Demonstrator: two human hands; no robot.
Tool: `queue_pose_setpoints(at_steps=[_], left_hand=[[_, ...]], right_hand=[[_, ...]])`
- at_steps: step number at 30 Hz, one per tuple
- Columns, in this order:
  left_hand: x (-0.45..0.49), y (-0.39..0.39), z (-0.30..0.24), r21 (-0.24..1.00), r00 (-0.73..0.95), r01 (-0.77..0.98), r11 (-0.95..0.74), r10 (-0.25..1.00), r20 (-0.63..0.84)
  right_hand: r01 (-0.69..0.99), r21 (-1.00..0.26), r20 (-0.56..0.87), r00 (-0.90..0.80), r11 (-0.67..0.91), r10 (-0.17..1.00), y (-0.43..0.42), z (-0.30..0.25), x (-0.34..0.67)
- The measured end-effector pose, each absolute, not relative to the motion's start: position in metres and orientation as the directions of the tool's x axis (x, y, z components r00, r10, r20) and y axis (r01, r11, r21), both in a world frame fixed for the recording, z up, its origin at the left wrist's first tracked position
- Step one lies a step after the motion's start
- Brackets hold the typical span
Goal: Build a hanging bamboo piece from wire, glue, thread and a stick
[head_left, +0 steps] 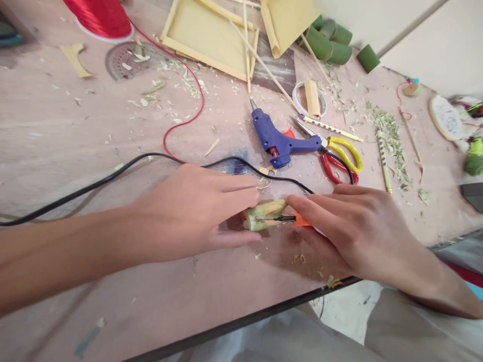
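My left hand (196,211) is closed round a short pale green bamboo piece (262,217) that lies on the wooden table (75,141) near its front edge. My right hand (354,231) grips an orange-handled knife (300,219), and its dark blade rests along the bamboo piece. Small shavings lie on the table just below both hands.
A blue glue gun (279,141) with a black cord (113,173) lies just behind my hands, beside red and yellow scissors (339,158). Farther back are a red thread spool (100,17), a bamboo frame (209,35), green bamboo tubes (332,42), thin sticks and scattered shavings.
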State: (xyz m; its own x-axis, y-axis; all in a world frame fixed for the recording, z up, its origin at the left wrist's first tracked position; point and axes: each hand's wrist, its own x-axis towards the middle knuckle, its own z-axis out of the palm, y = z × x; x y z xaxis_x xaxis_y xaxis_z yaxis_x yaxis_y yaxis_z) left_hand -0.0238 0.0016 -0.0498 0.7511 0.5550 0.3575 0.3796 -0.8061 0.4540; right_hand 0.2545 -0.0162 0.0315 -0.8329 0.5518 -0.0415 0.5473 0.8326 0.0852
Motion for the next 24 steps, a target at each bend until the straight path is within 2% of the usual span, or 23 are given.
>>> queue_pose_setpoints(at_steps=[5,12,20,24], left_hand=[[-0.0256,0.0002,-0.0508,0.476,0.755,0.376,-0.795,0.561,0.339],[-0.0267,-0.0011,-0.0521,0.407,0.772,0.362,-0.839,0.515,0.374],[-0.0245,0.0006,-0.0510,0.349,0.770,0.357,-0.867,0.484,0.416],[-0.0250,-0.0005,-0.0527,0.373,0.764,0.354,-0.858,0.495,0.414]], right_hand=[[0.555,0.093,-0.044,-0.827,0.826,0.561,-0.0177,0.0327,0.2545],[0.533,0.109,-0.024,-0.842,0.839,0.539,-0.0183,0.0317,0.2552],[0.537,0.061,-0.029,-0.841,0.841,0.540,-0.0163,0.0311,0.2562],[0.532,0.040,-0.014,-0.846,0.846,0.533,-0.0162,0.0306,0.2569]])
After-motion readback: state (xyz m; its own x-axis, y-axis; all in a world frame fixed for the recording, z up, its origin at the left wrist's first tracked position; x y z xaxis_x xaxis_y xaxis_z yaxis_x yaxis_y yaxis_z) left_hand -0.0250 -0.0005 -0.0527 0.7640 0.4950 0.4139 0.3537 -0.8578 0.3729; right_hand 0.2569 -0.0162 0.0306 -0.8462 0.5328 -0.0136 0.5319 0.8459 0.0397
